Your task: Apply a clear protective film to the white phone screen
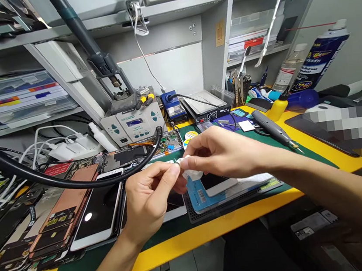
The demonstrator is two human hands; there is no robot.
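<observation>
Both hands meet above the middle of the workbench, fingertips touching. My left hand (152,196) pinches a tiny item between thumb and index finger, too small to make out. In my right hand (214,155), thumb and fingers are pressed together on a crumpled white tissue (193,175), which hangs down beside the left fingertips. Beneath the hands lie a white phone (220,187) and a blue packet (196,195) on a black perforated mat (195,215). Another phone (174,213) is partly hidden behind my left hand.
Phones and phone parts (55,217) are stacked at left, under a thick black hose (84,181). A grey station (135,123) stands behind the hands. At right are a pen-like tool (270,126), a yellow bottle (276,108) and a blue spray can (318,59).
</observation>
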